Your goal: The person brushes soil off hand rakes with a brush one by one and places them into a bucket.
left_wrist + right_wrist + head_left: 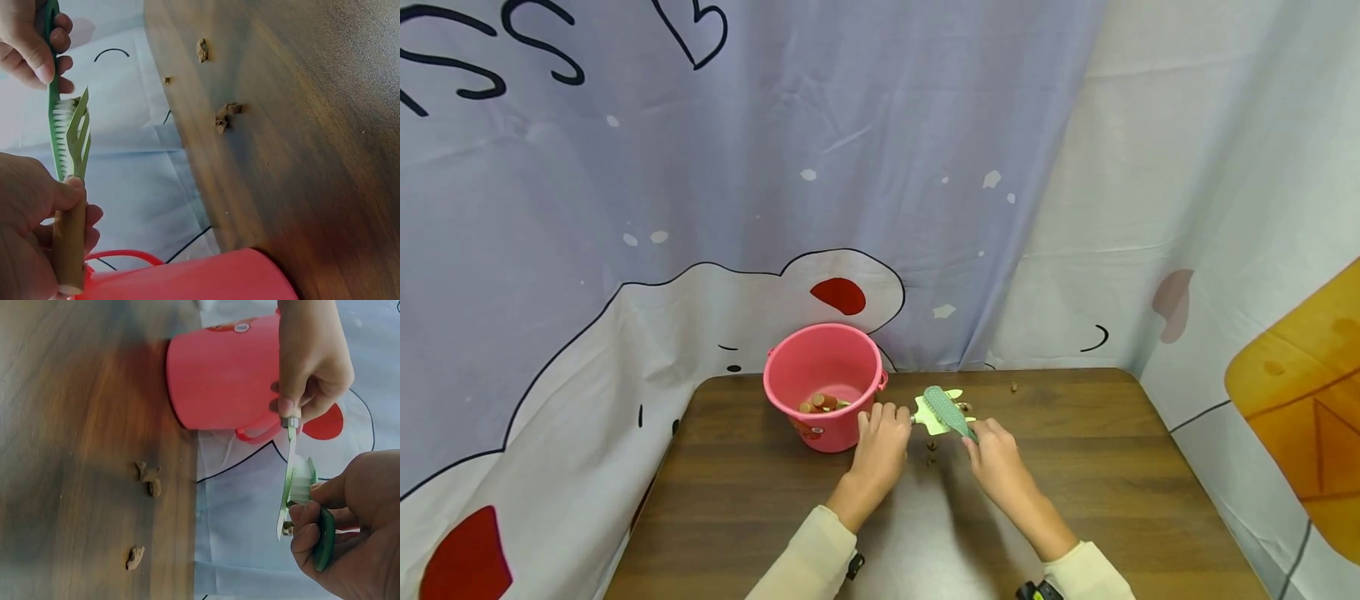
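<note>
My left hand (882, 446) grips the wooden handle of a small green garden fork (77, 140), whose tined head is held above the table. In my right hand (997, 458) is a green brush (946, 410) with white bristles (62, 128). The bristles press against the face of the fork, and a small brown bit (287, 529) sits at its tine end. Several brown crumbs of soil (225, 117) lie on the table below. Just left of my left hand stands a pink bucket (823, 367).
Inside the bucket are wooden-handled pieces (823, 402). The brown wooden table (1075, 467) ends at a printed curtain (850, 167) along the back. One small crumb (1014, 387) lies near the table's back edge.
</note>
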{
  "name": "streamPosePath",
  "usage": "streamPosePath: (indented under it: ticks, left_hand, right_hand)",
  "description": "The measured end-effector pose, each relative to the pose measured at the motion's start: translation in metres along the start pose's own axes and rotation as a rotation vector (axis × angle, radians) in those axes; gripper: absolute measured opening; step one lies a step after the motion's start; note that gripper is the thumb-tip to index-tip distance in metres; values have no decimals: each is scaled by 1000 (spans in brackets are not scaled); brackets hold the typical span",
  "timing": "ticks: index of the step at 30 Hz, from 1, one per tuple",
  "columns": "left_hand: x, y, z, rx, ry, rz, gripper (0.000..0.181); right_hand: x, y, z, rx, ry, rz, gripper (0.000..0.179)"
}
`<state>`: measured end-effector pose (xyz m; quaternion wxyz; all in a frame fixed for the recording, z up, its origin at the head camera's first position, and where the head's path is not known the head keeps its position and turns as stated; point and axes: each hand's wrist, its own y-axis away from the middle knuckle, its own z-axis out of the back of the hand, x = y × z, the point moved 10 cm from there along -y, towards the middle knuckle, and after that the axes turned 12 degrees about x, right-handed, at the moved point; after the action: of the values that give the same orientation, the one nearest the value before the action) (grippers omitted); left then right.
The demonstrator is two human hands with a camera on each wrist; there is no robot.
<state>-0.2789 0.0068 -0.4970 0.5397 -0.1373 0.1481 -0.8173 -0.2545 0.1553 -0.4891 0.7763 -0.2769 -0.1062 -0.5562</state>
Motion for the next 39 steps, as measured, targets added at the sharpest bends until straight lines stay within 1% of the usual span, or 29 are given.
streamPosePath:
  ticks: [4,7,13,21,28,32,35,39]
  left_hand:
    - [2,0,0,15,19,2,26]
    - [2,0,0,22,30,2,25]
    - [3,1,2,11,34,1,24]
    - [5,2,2,8,35,9,18]
    - [7,2,1,18,39,19,17]
    - [9,2,1,23,63,22,12]
    - [9,2,2,23,73,23,12]
    - [9,3,3,11,58,21,15]
  right_hand:
    - [-9,-2,0,30,-7,-35,19]
    - [-14,-3,0,37,-4,-52,19]
    - [-23,-4,2,37,10,-68,18]
    - [-40,-4,6,65,9,-135,22]
    - [-53,-3,13,46,14,-134,22]
    - [-64,-2,13,62,11,-163,24]
    - [-70,-1,14,72,0,-182,26]
    - [-68,-1,19,49,-9,-160,25]
